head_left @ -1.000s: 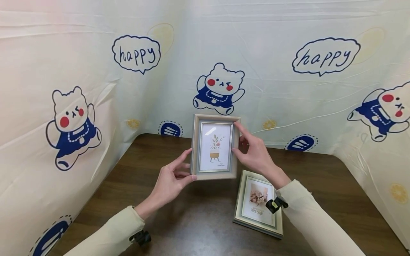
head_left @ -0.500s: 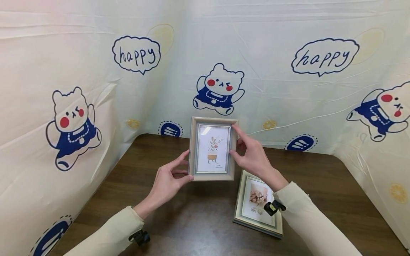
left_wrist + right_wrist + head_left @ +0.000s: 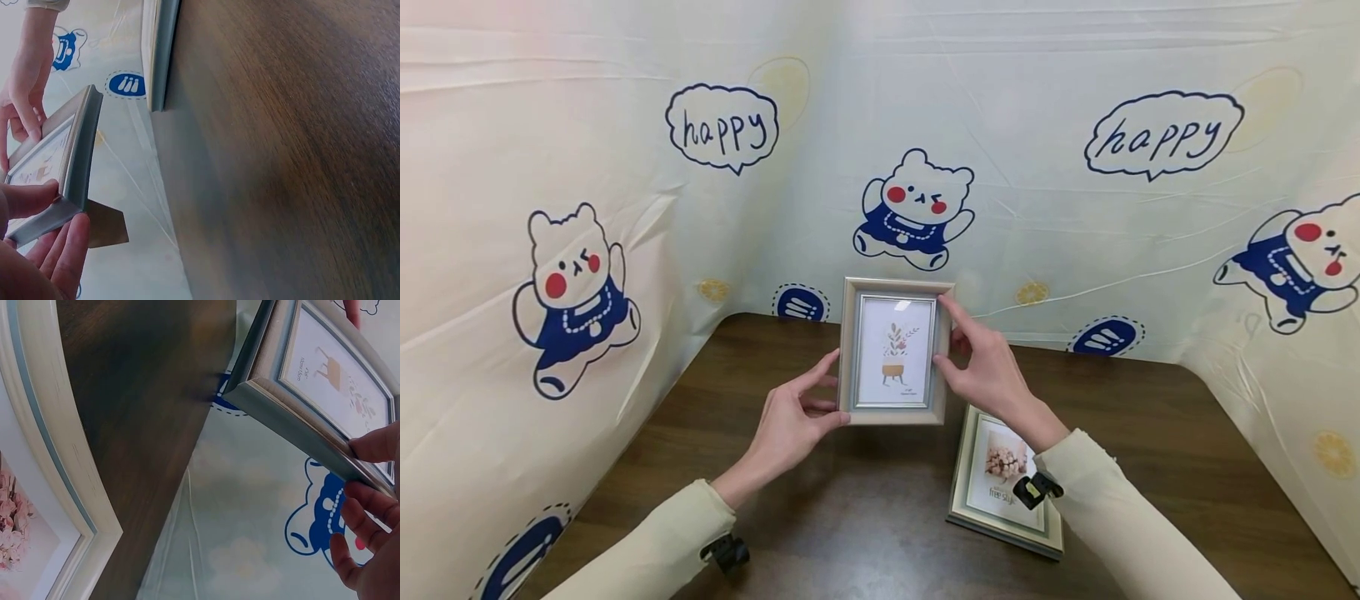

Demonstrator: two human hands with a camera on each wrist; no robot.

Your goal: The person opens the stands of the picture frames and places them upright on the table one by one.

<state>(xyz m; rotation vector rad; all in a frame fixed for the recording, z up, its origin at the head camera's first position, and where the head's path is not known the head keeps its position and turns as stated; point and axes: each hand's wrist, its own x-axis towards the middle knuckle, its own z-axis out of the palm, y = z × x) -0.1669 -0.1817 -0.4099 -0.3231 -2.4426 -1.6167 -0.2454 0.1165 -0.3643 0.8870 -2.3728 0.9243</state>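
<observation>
Held up above the table is a beige picture frame (image 3: pixel 895 354) with a plant-pot print, its front toward the head camera. My left hand (image 3: pixel 790 421) grips its lower left corner, the thumb on the front and the fingers behind. On the opposite edge, my right hand (image 3: pixel 988 367) pinches the upper right side between thumb and fingers. In the left wrist view a brown stand flap (image 3: pixel 106 225) sticks out from the back of the held frame. A second, cream picture frame (image 3: pixel 958 500) with a flower print lies face up below my right forearm, which partly covers it.
The dark wooden table (image 3: pixel 850 533) spreads under both hands. A pale cloth (image 3: pixel 1030 217) printed with bears and "happy" bubbles stands behind and along the sides. Small black clips (image 3: pixel 726 552) sit on both sleeves.
Both hands have shifted the held picture frame slightly left and down, and it faces the head camera a little more squarely. The cream frame on the table stays put.
</observation>
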